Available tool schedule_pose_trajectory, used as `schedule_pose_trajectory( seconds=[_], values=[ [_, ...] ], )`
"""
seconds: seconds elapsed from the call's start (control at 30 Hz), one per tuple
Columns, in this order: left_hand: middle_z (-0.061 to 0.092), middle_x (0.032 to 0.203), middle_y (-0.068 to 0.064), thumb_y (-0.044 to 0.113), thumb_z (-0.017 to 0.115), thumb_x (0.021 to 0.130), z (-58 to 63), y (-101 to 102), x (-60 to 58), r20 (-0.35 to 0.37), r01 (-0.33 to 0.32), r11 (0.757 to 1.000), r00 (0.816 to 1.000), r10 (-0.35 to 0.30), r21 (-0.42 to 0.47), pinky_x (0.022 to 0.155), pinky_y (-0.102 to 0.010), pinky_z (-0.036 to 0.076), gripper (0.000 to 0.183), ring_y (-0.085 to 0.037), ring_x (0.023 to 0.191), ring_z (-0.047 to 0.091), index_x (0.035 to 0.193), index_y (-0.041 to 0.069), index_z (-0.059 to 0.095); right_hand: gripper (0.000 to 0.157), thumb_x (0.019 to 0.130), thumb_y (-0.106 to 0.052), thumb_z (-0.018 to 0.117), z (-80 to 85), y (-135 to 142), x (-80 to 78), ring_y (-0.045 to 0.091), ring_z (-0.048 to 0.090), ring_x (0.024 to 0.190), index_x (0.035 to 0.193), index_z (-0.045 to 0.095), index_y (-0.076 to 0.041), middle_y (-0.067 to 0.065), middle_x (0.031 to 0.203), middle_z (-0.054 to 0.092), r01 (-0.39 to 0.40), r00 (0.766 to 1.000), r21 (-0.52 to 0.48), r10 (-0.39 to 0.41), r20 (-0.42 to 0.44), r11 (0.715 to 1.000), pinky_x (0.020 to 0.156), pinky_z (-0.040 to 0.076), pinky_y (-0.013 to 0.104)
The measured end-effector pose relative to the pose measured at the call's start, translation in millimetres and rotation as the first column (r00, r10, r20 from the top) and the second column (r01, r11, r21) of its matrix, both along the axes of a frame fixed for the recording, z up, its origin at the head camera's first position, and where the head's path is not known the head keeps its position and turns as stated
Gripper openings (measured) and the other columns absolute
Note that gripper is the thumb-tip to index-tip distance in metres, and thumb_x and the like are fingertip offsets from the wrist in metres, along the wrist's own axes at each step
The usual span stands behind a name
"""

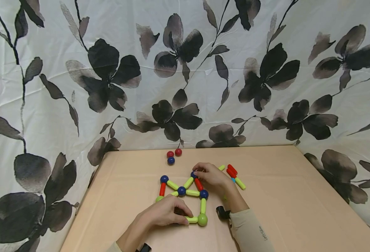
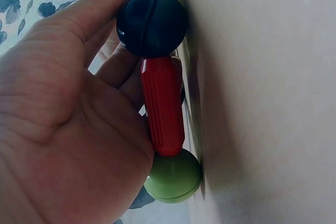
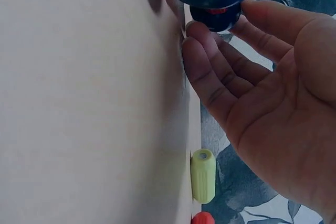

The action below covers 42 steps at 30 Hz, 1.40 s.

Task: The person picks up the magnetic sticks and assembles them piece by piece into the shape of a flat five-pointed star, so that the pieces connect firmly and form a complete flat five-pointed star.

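A flat frame of balls and rods lies on the table. It has dark blue balls, including a middle one [image 1: 182,190], green corner balls [image 1: 202,219], yellow-green rods [image 1: 203,206] and red rods [image 1: 162,189]. My left hand [image 1: 167,211] covers the near-left part and pinches the near yellow-green rod [image 1: 192,219]. Against its palm, in the left wrist view, lie a dark blue ball [image 2: 152,23], a red rod [image 2: 163,106] and a green ball [image 2: 173,177]. At the far right corner my right hand [image 1: 214,176] pinches a blue ball [image 1: 193,174] between thumb and fingers.
Two red balls [image 1: 178,152] and a blue ball [image 1: 171,161] sit near the table's back edge. Right of the right hand lie loose red rods [image 1: 231,170], yellow-green rods [image 1: 240,183] and a light blue piece [image 1: 233,180]. A flowered cloth [image 1: 178,84] hangs behind the table.
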<state>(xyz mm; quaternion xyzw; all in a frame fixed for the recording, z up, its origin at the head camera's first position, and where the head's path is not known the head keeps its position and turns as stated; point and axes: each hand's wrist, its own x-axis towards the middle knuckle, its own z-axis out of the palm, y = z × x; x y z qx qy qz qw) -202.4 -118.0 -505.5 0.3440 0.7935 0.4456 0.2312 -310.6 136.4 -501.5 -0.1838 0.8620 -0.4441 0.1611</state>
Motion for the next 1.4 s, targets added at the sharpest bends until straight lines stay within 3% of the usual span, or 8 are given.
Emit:
schedule_pose_trajectory(
  seconds=[0.63, 0.87, 0.97, 1.07, 1.13, 1.2, 1.3, 1.4],
  values=[
    [0.077, 0.1, 0.013, 0.024, 0.081, 0.091, 0.2, 1, 0.6, 0.005, -0.001, 1.0, 1.0, 0.001, -0.007, 0.085, -0.021, 0.052, 0.015, 0.0, 0.089, 0.065, 0.106, 0.024, 0.083, 0.034, 0.101, -0.017, 0.068, -1.5, 2, 2.2, 0.024, 0.059, 0.091, 0.135, 0.07, -0.015, 0.008, 0.106, 0.061, -0.004, 0.999, 0.012, 0.004, 0.051, 1.0, 0.079, 0.055, 0.032],
    [0.077, 0.097, 0.012, 0.024, 0.082, 0.091, 3.0, -1, 2.1, 0.018, -0.017, 1.0, 1.0, 0.017, -0.014, 0.081, -0.02, 0.052, 0.015, 0.0, 0.085, 0.064, 0.106, 0.024, 0.083, 0.045, 0.1, -0.023, 0.07, 15.7, 11, 12.0, 0.024, 0.059, 0.097, 0.144, 0.062, -0.023, 0.006, 0.121, 0.061, 0.004, 1.0, 0.06, -0.005, 0.019, 0.998, 0.082, 0.054, 0.034],
    [0.076, 0.094, 0.014, 0.026, 0.081, 0.092, 5.0, -3, 1.9, 0.016, -0.03, 1.0, 0.999, 0.03, -0.008, 0.079, -0.021, 0.053, 0.014, -0.001, 0.083, 0.064, 0.105, 0.023, 0.083, 0.041, 0.1, -0.023, 0.071, 27.3, 16, 19.7, 0.022, 0.058, 0.097, 0.141, 0.066, -0.021, 0.004, 0.109, 0.065, -0.031, 0.998, 0.109, 0.036, -0.041, 0.994, 0.082, 0.052, 0.034],
    [0.075, 0.094, 0.016, 0.026, 0.078, 0.095, 8.1, -5, -0.4, -0.051, -0.072, 0.997, 0.996, 0.072, 0.005, 0.08, -0.023, 0.054, 0.012, -0.004, 0.085, 0.065, 0.104, 0.02, 0.082, 0.036, 0.099, -0.023, 0.072, 34.6, 19, 27.8, 0.021, 0.059, 0.089, 0.134, 0.07, -0.017, 0.002, 0.095, 0.066, -0.113, 0.991, 0.171, 0.124, -0.053, 0.979, 0.077, 0.051, 0.032],
    [0.073, 0.101, 0.016, 0.026, 0.075, 0.097, 10.1, -7, -3.4, -0.172, -0.127, 0.992, 0.977, 0.123, -0.009, 0.087, -0.028, 0.055, 0.012, -0.005, 0.094, 0.066, 0.104, 0.02, 0.082, 0.033, 0.098, -0.024, 0.074, 36.8, 20, 33.0, 0.02, 0.059, 0.087, 0.13, 0.072, -0.017, 0.0, 0.092, 0.066, -0.171, 0.983, 0.214, 0.181, -0.03, 0.962, 0.075, 0.051, 0.03],
    [0.072, 0.114, 0.012, 0.026, 0.073, 0.099, 10.7, -9, -7.4, -0.308, -0.205, 0.978, 0.934, 0.18, -0.049, 0.099, -0.036, 0.052, 0.012, -0.01, 0.107, 0.065, 0.106, 0.023, 0.081, 0.032, 0.096, -0.024, 0.076, 37.4, 20, 36.9, 0.019, 0.058, 0.087, 0.128, 0.073, -0.018, 0.0, 0.093, 0.065, -0.216, 0.974, 0.255, 0.227, -0.011, 0.943, 0.075, 0.05, 0.03],
    [0.065, 0.137, 0.004, 0.028, 0.071, 0.1, 9.3, -11, -12.7, -0.442, -0.311, 0.942, 0.868, 0.227, -0.128, 0.115, -0.051, 0.038, 0.018, -0.019, 0.13, 0.056, 0.116, 0.027, 0.079, 0.033, 0.094, -0.026, 0.079, 35.9, 19, 40.8, 0.017, 0.057, 0.089, 0.125, 0.074, -0.02, -0.002, 0.097, 0.064, -0.27, 0.959, 0.305, 0.283, 0.0, 0.913, 0.076, 0.049, 0.029],
    [0.059, 0.147, -0.003, 0.029, 0.068, 0.102, 5.7, -12, -16.8, -0.47, -0.341, 0.921, 0.855, 0.221, -0.188, 0.119, -0.06, 0.026, 0.027, -0.026, 0.139, 0.051, 0.128, 0.03, 0.074, 0.03, 0.093, -0.025, 0.08, 33.6, 17, 42.4, 0.015, 0.056, 0.089, 0.122, 0.075, -0.022, -0.005, 0.097, 0.064, -0.316, 0.943, 0.326, 0.332, 0.007, 0.891, 0.077, 0.048, 0.027]
  ],
)
